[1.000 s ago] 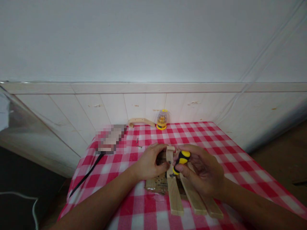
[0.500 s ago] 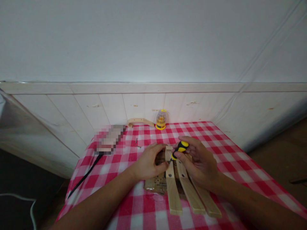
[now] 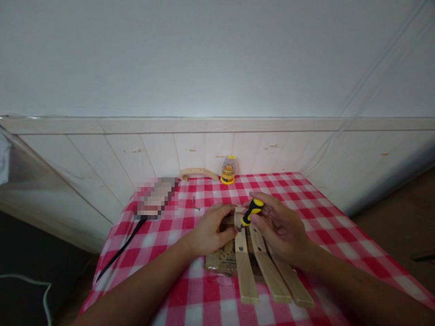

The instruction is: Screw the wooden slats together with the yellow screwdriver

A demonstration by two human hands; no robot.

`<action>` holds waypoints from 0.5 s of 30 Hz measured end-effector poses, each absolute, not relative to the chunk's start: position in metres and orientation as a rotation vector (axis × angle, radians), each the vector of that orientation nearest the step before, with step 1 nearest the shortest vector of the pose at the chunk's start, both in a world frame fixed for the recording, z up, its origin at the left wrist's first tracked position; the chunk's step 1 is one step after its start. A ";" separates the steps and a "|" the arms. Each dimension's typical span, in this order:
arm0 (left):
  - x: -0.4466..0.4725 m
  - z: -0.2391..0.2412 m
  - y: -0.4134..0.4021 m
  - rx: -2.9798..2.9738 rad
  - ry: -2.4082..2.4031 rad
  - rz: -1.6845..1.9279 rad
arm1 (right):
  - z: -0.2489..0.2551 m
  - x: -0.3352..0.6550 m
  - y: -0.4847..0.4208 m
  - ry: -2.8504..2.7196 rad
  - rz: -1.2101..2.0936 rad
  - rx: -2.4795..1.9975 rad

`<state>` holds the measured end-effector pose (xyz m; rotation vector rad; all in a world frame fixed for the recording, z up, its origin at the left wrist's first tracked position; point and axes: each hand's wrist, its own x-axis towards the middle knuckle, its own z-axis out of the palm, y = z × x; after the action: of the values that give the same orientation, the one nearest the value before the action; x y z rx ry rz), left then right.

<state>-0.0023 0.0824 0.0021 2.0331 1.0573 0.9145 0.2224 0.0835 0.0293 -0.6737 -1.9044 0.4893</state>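
Three pale wooden slats (image 3: 245, 271) lie fanned on a red and white checked tablecloth (image 3: 190, 294), over a flat brown printed packet (image 3: 222, 262). My left hand (image 3: 209, 228) is curled on the upper end of the leftmost slat, fingers pressed beside a screw hole. My right hand (image 3: 280, 228) grips a short yellow and black screwdriver (image 3: 249, 212), its tip pointing down-left at the top of that slat.
At the table's far edge stand a yellow bit-holder case (image 3: 228, 171) and a curved wooden piece (image 3: 199, 173). Two small screws (image 3: 194, 202) lie behind my left hand. A blurred object (image 3: 155, 197) with a black cable (image 3: 118, 251) sits at the left. A panelled wall (image 3: 217, 145) is behind.
My right hand has shifted the screwdriver up and left, bringing its tip down to the top of the leftmost slat. My left hand stays on the slat.
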 end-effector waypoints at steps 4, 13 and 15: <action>-0.002 0.002 0.083 2.036 1.068 0.905 | 0.030 0.219 0.083 -1.863 0.462 -0.718; -0.001 -0.003 0.084 2.064 1.111 0.905 | 0.027 0.216 0.084 -1.829 0.406 -0.727; -0.001 -0.004 0.084 2.060 1.118 0.910 | 0.028 0.216 0.084 -1.823 0.390 -0.728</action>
<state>-0.0011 0.0844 -0.0041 2.0604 1.1177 0.9095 0.2157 0.0836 0.0275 -0.7283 -1.8230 0.3904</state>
